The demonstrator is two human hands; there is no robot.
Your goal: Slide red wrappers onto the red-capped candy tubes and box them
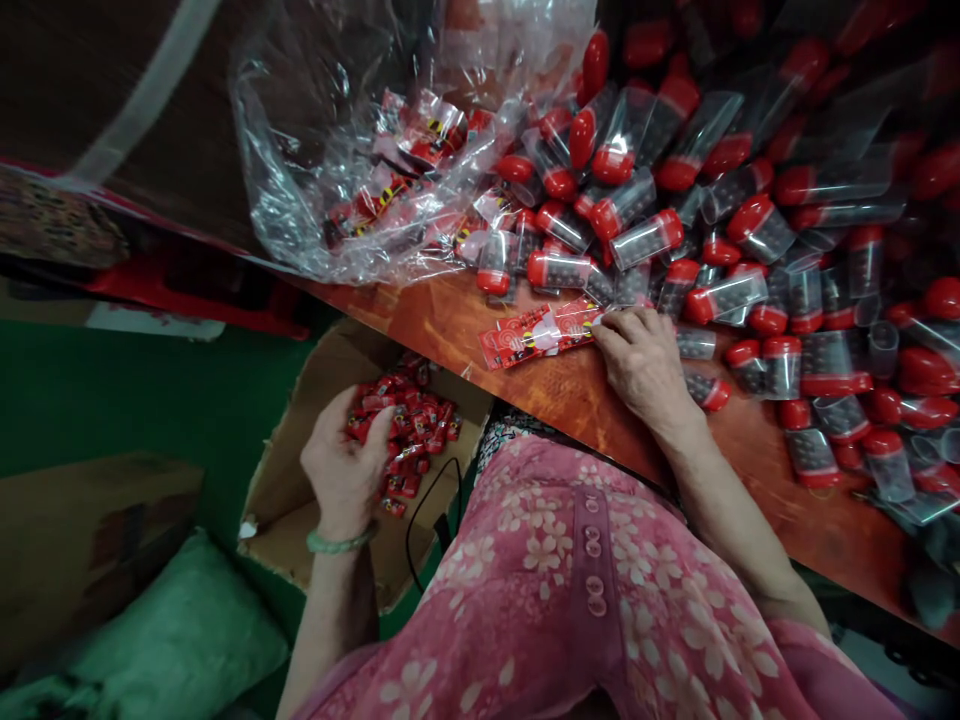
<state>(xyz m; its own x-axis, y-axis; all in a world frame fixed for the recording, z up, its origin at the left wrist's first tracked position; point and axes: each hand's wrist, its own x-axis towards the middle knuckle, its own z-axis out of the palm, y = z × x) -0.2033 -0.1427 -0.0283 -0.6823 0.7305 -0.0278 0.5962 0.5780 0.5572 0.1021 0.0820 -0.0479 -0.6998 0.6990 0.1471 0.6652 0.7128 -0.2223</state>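
My left hand, with a pale green bangle at its wrist, hangs over an open cardboard box. Its thumb and fingers curve apart, and nothing shows between them. Below it in the box lies a heap of small red wrapped pieces. On the wooden table, the curled fingers of my right hand close on the right end of a flat red printed wrapper. The fingertips are partly hidden. Close by that hand lie clear plastic tubes with red caps.
A clear plastic bag holding more red printed wrappers sits at the back of the table. Capped tubes pile up across the right side. On the green floor at left are a pale green sack and another cardboard box.
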